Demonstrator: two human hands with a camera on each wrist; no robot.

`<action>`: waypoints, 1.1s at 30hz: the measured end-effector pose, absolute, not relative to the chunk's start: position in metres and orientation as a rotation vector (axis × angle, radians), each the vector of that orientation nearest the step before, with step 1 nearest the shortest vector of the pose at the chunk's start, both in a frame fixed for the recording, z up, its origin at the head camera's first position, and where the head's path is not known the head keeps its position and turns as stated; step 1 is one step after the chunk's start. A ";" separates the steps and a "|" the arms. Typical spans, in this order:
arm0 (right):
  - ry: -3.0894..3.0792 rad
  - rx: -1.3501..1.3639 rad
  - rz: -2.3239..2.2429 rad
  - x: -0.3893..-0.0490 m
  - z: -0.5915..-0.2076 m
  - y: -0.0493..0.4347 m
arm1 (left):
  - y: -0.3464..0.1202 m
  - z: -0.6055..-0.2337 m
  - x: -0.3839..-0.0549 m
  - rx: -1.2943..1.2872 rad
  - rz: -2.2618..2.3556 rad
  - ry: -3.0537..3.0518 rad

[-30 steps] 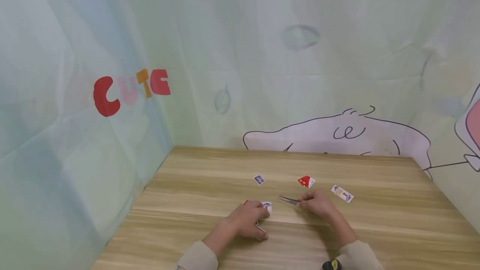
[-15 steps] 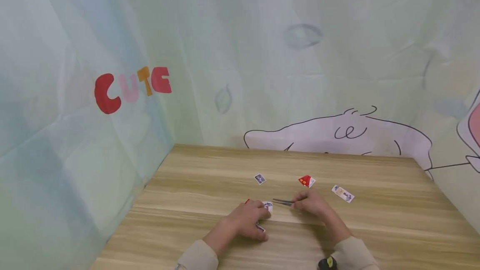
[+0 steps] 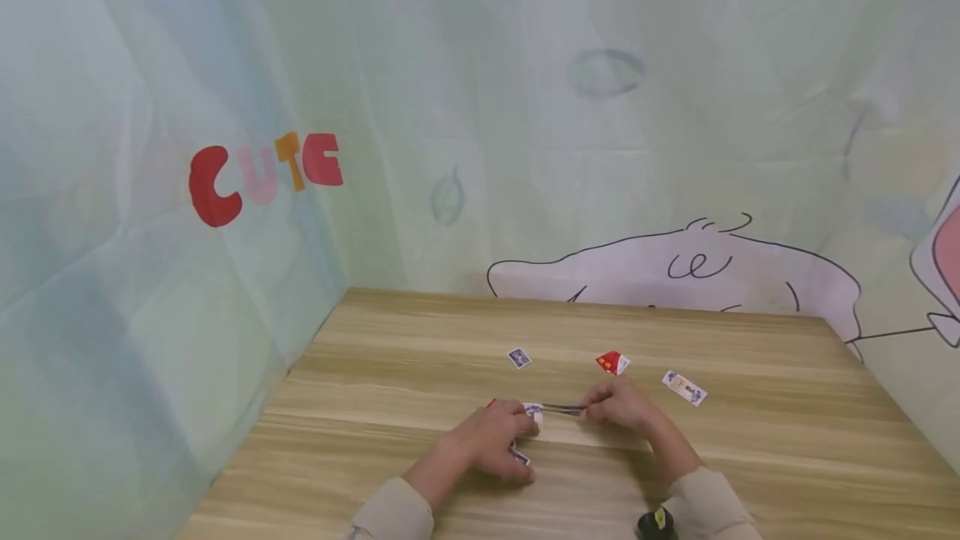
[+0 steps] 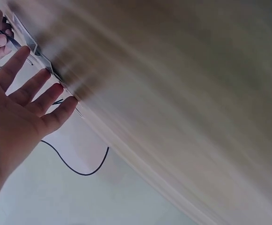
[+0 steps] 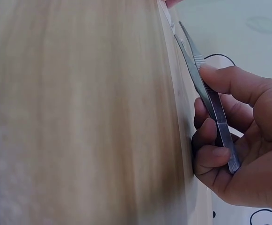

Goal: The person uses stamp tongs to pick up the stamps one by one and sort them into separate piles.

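Observation:
Metal tweezers (image 3: 562, 410) are pinched in my right hand (image 3: 621, 403), thumb on one side and curled fingers on the other. Their tips point left and meet the right edge of a small white printed piece (image 3: 533, 413); in the right wrist view the two tips stand apart. My left hand (image 3: 491, 442) rests with fingers spread on this piece and neighbouring ones. Another printed piece (image 3: 519, 456) shows between its thumb and fingers, and a red corner (image 3: 492, 402) peeks out behind. The left hand covers most of these pieces. Straight fingers (image 4: 47, 98) reach the tabletop in the left wrist view.
Farther back on the wooden table (image 3: 420, 332) lie a small dark-pictured square (image 3: 519, 357), a red and white piece (image 3: 612, 362) and a white printed strip (image 3: 684, 387). A printed cloth backdrop (image 3: 450, 107) rises behind and at the left side.
My right hand has moved left, bringing the tweezers' tips from a gap away up to the white piece's edge. The left hand stays in nearly the same place.

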State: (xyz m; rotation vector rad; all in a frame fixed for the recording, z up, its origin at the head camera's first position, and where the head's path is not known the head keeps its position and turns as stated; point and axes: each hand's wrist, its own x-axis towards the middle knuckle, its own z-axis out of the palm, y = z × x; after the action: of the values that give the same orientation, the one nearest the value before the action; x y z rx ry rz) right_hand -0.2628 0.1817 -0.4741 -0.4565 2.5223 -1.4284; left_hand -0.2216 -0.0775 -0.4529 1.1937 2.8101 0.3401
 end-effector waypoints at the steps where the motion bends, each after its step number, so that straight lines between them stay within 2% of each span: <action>1: 2.509 -0.455 -1.438 -0.263 -0.474 0.182 | -0.078 -0.453 -0.222 1.192 0.343 2.808; 15: 2.490 -0.437 -1.395 -0.260 -0.470 0.183 | -0.078 -0.457 -0.225 1.222 0.336 2.799; 33: 2.452 -0.627 -1.421 -0.256 -0.470 0.181 | -0.077 -0.456 -0.223 1.181 0.301 2.818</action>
State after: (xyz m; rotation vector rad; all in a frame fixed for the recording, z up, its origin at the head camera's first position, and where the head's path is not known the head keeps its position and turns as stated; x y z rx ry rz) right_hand -0.2556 0.1814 -0.4701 -0.6272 2.4519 -1.4214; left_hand -0.2228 -0.0773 -0.4564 1.1807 2.8179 0.3005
